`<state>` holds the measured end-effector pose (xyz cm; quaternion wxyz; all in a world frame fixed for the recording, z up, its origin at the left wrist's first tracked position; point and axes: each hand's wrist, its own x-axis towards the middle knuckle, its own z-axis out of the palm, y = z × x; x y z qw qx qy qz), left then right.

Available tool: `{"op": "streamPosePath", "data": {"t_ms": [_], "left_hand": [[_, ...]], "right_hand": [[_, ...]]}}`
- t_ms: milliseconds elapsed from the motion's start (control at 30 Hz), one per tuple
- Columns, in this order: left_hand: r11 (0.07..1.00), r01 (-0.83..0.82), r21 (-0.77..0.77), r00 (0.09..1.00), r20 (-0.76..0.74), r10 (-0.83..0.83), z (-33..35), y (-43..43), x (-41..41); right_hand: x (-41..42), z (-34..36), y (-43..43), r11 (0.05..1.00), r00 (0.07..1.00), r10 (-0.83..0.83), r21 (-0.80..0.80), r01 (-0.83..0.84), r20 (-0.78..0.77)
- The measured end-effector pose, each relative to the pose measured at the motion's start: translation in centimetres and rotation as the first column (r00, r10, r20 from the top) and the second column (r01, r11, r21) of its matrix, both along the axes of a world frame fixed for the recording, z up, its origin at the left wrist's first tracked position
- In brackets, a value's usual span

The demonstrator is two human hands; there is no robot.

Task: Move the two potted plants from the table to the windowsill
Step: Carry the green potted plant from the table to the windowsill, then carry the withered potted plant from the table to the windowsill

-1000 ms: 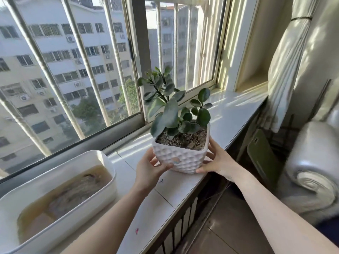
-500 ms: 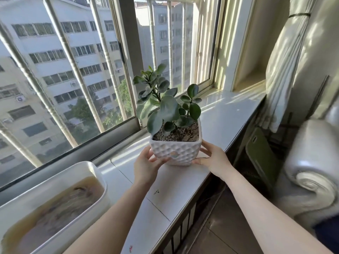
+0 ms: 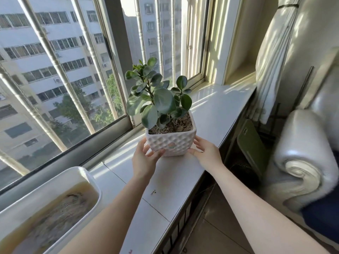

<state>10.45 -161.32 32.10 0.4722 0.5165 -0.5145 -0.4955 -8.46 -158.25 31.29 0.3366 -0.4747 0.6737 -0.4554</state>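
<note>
risk first: your left hand [image 3: 145, 158] and right hand [image 3: 205, 153] lie half open, fingers spread against the sides of the potted plant [image 3: 170, 142], which stands on the windowsill [image 3: 216, 114]. drag a finger as you let go and it could tip toward the inner edge. its stem runs upright, leaves fanning toward the glass.

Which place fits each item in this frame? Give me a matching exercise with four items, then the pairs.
Items:
1. white dimpled ceramic pot with the green plant
2. white rectangular plastic tub of murky water
3. left hand
4. pale tied-back curtain

Places:
A. far right, beside the window
B. on the white windowsill, between both hands
C. lower left on the sill
D. against the pot's left side

Pairs: 1-B, 2-C, 3-D, 4-A
</note>
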Motion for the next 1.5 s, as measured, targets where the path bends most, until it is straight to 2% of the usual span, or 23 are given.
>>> {"op": "streamPosePath", "data": {"t_ms": [167, 267, 367, 433, 467, 667, 733, 867, 1033, 1200, 1367, 1433, 1500], "left_hand": [[0.999, 0.039, -0.009, 0.999, 0.010, -0.039, -0.1, 2.1, -0.3], [0.999, 0.046, 0.017, 0.993, 0.107, -0.048, 0.4, 4.5, -1.0], [0.997, -0.074, -0.028, 0.982, 0.174, 0.077, 1.6, 7.3, -1.8], [0.987, -0.152, -0.054, 0.972, 0.172, 0.159, 2.9, 9.5, -2.3], [0.988, -0.141, -0.057, 0.975, 0.165, 0.148, 3.7, 10.7, -2.5], [0.963, 0.197, -0.185, 0.972, 0.169, -0.166, 7.4, 19.2, -3.8], [0.931, 0.317, -0.179, 0.944, 0.151, -0.293, 8.0, 22.5, -4.2], [0.862, 0.467, -0.197, 0.882, 0.174, -0.438, 8.8, 27.7, -4.7], [0.728, 0.649, -0.220, 0.760, 0.243, -0.603, 10.2, 33.0, -5.1], [0.569, 0.782, -0.254, 0.621, 0.247, -0.743, 11.3, 37.6, -5.4], [0.320, 0.923, -0.212, 0.373, 0.298, -0.878, 11.6, 43.3, -4.9], [0.184, 0.965, -0.185, 0.235, 0.312, -0.921, 11.4, 46.2, -4.6], [0.101, 0.979, -0.178, 0.157, 0.337, -0.928, 11.2, 48.9, -4.2]], "right_hand": [[1.2, 1.2, 2.6, 0.997, 0.988, -0.054, 0.058, 0.046, 0.141], [1.4, 1.8, 5.3, 0.995, 0.996, -0.049, 0.090, 0.043, 0.068], [1.4, 2.5, 8.4, 0.990, 0.991, -0.124, 0.065, 0.127, -0.050], [1.3, 3.5, 10.9, 0.984, 0.982, -0.173, 0.028, 0.176, -0.078], [1.3, 4.1, 12.4, 0.983, 0.980, -0.183, 0.012, 0.185, -0.079], [0.8, 7.6, 22.0, 0.967, 0.964, -0.253, -0.016, 0.253, -0.080], [0.4, 8.3, 26.1, 0.956, 0.952, -0.294, -0.017, 0.293, -0.085], [-0.3, 9.2, 33.7, 0.923, 0.913, -0.382, -0.010, 0.385, -0.147], [-0.4, 10.7, 42.1, 0.859, 0.845, -0.507, -0.017, 0.512, -0.170], [1.9, 12.2, 48.9, 0.769, 0.757, -0.638, -0.066, 0.636, -0.141], [5.9, 12.5, 57.0, 0.649, 0.644, -0.760, -0.066, 0.757, -0.091], [8.0, 12.4, 60.9, 0.583, 0.578, -0.812, -0.053, 0.811, -0.081], [9.6, 12.1, 64.2, 0.534, 0.530, -0.845, -0.047, 0.844, -0.070]]}}
